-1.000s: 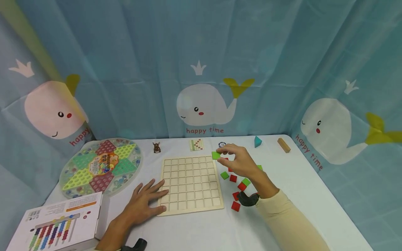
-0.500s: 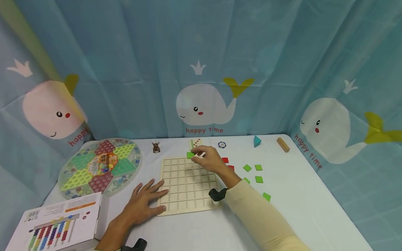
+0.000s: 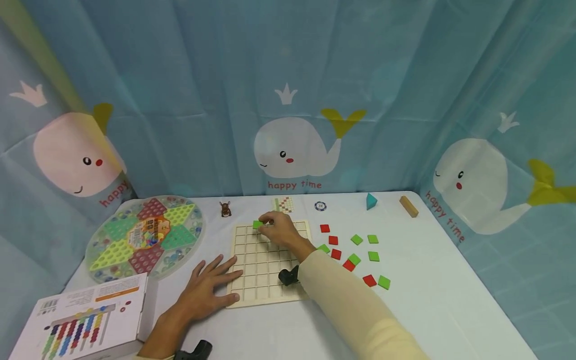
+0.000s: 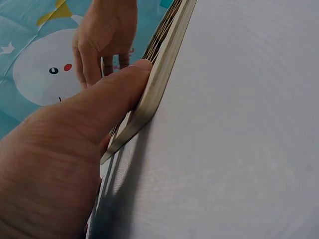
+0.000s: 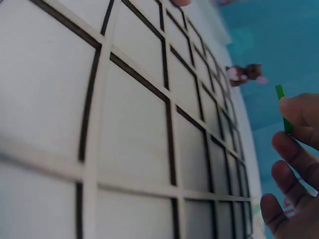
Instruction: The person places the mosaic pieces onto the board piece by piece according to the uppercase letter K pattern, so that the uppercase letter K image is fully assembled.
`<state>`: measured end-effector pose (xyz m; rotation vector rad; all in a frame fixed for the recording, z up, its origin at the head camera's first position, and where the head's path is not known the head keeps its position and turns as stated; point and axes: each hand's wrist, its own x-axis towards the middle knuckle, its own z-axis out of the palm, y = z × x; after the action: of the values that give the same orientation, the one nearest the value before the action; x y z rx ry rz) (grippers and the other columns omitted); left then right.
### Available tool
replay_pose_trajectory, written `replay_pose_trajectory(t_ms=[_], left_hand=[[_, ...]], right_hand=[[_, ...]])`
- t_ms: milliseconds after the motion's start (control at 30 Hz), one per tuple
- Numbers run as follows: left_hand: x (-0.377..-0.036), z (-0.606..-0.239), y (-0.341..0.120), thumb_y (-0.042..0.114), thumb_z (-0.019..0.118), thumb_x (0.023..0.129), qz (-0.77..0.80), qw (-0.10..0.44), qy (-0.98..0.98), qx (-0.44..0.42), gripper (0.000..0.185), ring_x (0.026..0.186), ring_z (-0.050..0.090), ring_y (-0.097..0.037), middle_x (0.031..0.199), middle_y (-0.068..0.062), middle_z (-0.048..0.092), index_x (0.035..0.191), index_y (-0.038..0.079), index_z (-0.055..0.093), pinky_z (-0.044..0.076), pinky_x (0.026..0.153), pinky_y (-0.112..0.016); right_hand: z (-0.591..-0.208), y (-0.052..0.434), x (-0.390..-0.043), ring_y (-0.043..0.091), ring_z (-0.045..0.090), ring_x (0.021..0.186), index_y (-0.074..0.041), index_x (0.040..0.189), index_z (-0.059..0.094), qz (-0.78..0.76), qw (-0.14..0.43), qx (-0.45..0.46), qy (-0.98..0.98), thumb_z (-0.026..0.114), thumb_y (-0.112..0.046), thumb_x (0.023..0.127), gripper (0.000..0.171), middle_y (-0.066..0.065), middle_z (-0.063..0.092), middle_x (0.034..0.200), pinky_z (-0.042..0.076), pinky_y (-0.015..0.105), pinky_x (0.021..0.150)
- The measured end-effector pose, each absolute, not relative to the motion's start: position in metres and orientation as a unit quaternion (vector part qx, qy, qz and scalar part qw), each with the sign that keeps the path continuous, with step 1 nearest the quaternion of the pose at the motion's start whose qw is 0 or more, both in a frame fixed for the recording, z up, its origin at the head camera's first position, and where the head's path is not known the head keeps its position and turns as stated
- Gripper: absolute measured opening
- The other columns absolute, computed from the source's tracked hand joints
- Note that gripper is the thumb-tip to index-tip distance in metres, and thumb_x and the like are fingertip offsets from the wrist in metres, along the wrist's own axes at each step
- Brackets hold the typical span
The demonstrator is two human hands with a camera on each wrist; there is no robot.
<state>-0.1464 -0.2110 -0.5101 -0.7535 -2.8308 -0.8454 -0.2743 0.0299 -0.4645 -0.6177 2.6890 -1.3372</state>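
A wooden grid board (image 3: 256, 280) with square cells lies in the middle of the table in the head view. My right hand (image 3: 281, 230) pinches a green square tile (image 3: 257, 224) between thumb and fingertips, over the board's far row, left of its middle. The right wrist view shows the same tile (image 5: 283, 108) edge-on, above the cells. My left hand (image 3: 207, 287) rests with spread fingers at the board's left edge. In the left wrist view its thumb (image 4: 114, 92) lies on the board's rim (image 4: 159, 79). My right forearm covers part of the board.
Several red tiles (image 3: 333, 240) and green tiles (image 3: 373, 256) lie right of the board. Behind stand a pattern card (image 3: 283, 204), a poker chip (image 3: 320, 206), a brown figurine (image 3: 225, 209), a teal block (image 3: 371, 201) and a wooden block (image 3: 408, 206). A round game board (image 3: 146, 240) and a box (image 3: 90, 317) are left.
My right hand has carried the green tile leftward from the board's far right corner along its far edge. The left hand stays at the left edge.
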Motion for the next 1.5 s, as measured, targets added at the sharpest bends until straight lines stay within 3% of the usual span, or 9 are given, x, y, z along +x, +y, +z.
replay_pose_trajectory(t_ms=[233,400,767,900,1000,1100,1267,1500], left_hand=[[-0.149,-0.51,-0.207,0.056,0.068,0.082,-0.272,0.052,-0.925,-0.261,0.056,0.138,0.029,-0.037,0.148,0.001,0.043,0.127,0.023,0.066,0.009,0.105,-0.065],[-0.151,-0.51,-0.204,0.055,0.069,0.082,-0.275,0.055,-0.922,-0.266,0.056,0.138,0.029,-0.037,0.148,0.0,0.043,0.127,0.023,0.066,0.008,0.105,-0.065],[-0.15,-0.511,-0.202,0.058,0.067,0.082,-0.271,0.05,-0.925,-0.263,0.057,0.139,0.027,-0.034,0.149,0.003,0.041,0.128,0.025,0.066,0.007,0.106,-0.063],[-0.148,-0.511,-0.203,0.058,0.066,0.082,-0.268,0.049,-0.926,-0.261,0.057,0.139,0.027,-0.035,0.149,0.003,0.041,0.128,0.025,0.066,0.008,0.106,-0.063],[-0.146,-0.51,-0.206,0.058,0.067,0.082,-0.267,0.049,-0.928,-0.257,0.056,0.139,0.028,-0.035,0.148,0.002,0.042,0.127,0.025,0.066,0.008,0.106,-0.064],[-0.145,-0.51,-0.208,0.058,0.067,0.082,-0.268,0.049,-0.929,-0.252,0.056,0.138,0.028,-0.036,0.148,0.002,0.043,0.127,0.025,0.066,0.008,0.106,-0.064],[-0.144,-0.511,-0.212,0.058,0.067,0.082,-0.264,0.048,-0.931,-0.247,0.056,0.138,0.029,-0.035,0.148,0.002,0.043,0.127,0.024,0.066,0.008,0.106,-0.063],[-0.145,-0.513,-0.214,0.056,0.067,0.082,-0.28,0.046,-0.926,-0.25,0.056,0.139,0.027,-0.036,0.148,0.002,0.042,0.128,0.024,0.065,0.005,0.106,-0.063]], right_hand=[[-0.477,0.026,-0.283,0.017,0.058,0.099,-0.008,0.116,0.067,-0.406,0.038,-0.187,0.894,0.067,-0.018,0.092,0.027,0.001,0.061,0.107,0.049,0.03,0.083],[-0.48,0.025,-0.287,0.017,0.058,0.094,-0.008,0.114,0.069,-0.354,0.015,-0.192,0.915,0.068,-0.02,0.09,0.027,0.0,0.062,0.101,0.045,0.034,0.088],[-0.479,0.014,-0.288,0.015,0.049,0.084,-0.022,0.114,0.072,-0.268,0.014,-0.171,0.948,0.067,-0.03,0.089,0.026,-0.007,0.054,0.086,0.035,0.04,0.08],[-0.475,0.015,-0.286,0.016,0.05,0.087,-0.022,0.12,0.069,-0.303,0.024,-0.178,0.936,0.067,-0.029,0.09,0.032,-0.005,0.057,0.091,0.036,0.044,0.083],[-0.463,0.018,-0.282,0.02,0.053,0.092,-0.017,0.125,0.066,-0.36,0.028,-0.195,0.912,0.068,-0.026,0.091,0.036,0.005,0.062,0.101,0.035,0.051,0.09],[-0.445,0.025,-0.278,0.025,0.054,0.094,-0.014,0.127,0.064,-0.401,0.027,-0.216,0.89,0.069,-0.024,0.091,0.037,0.013,0.062,0.107,0.04,0.052,0.09],[-0.416,0.044,-0.271,0.025,0.056,0.093,-0.014,0.124,0.065,-0.42,0.005,-0.265,0.868,0.071,-0.021,0.089,0.036,0.005,0.063,0.103,0.046,0.044,0.085],[-0.392,0.093,-0.251,0.023,0.055,0.101,-0.013,0.124,0.066,-0.429,-0.026,-0.318,0.845,0.073,-0.02,0.086,0.039,-0.001,0.062,0.108,0.044,0.041,0.085]])
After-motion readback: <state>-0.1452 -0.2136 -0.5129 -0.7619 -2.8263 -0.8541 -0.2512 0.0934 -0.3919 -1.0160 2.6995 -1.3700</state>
